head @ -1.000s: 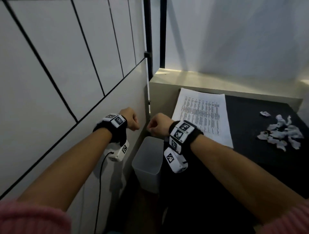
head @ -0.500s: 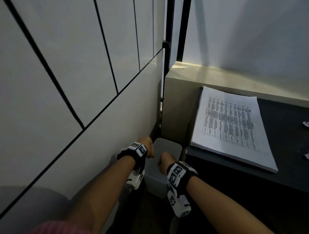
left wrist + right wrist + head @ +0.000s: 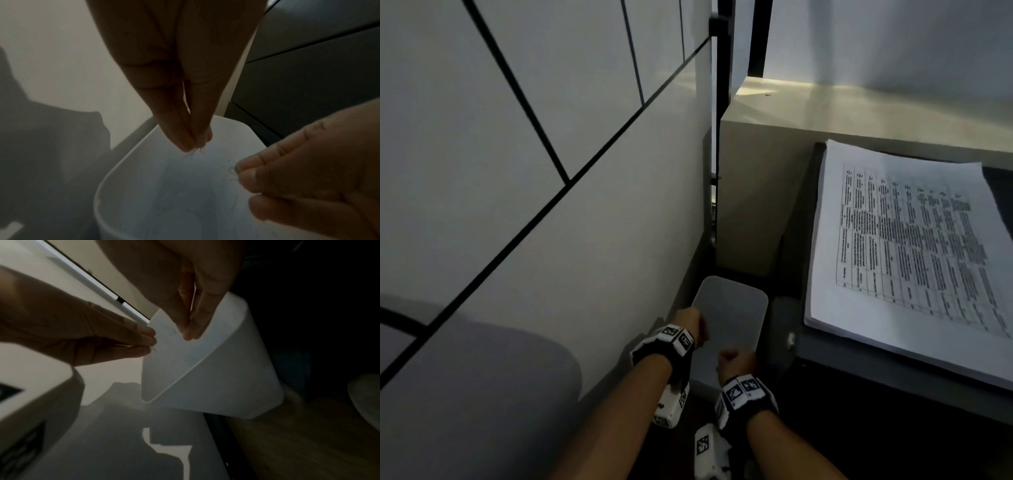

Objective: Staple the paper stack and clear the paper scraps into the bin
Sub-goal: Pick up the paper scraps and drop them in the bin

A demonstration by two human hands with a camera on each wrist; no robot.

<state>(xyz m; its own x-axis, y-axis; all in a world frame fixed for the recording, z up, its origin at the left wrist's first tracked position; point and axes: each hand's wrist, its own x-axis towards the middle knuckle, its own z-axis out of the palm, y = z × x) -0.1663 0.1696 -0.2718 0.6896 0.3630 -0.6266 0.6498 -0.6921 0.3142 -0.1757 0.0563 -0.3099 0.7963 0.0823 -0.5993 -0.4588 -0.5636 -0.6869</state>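
Note:
The white bin (image 3: pixel 732 305) stands on the floor between the wall and the dark desk (image 3: pixel 893 387). Both hands hover over its opening. My left hand (image 3: pixel 697 327) has its fingertips (image 3: pixel 193 144) pinched together, and fine hair-like wisps hang from them. My right hand (image 3: pixel 736 359) is also pinched at the fingertips (image 3: pixel 244 172), with a thin wisp beside them. The right wrist view shows both hands above the bin (image 3: pixel 216 378). The printed paper stack (image 3: pixel 911 246) lies flat on the desk. No paper scraps and no stapler are in view.
A panelled wall (image 3: pixel 534 171) runs close along the left. A beige ledge (image 3: pixel 791 137) and a black post (image 3: pixel 722 102) stand behind the bin. Wooden floor (image 3: pixel 298 434) shows beside the bin, with a pale rounded object (image 3: pixel 366 394) at the right.
Both hands have dropped from desk height to just above the bin's opening. The view has followed them down, and the scraps on the desk have left the frame.

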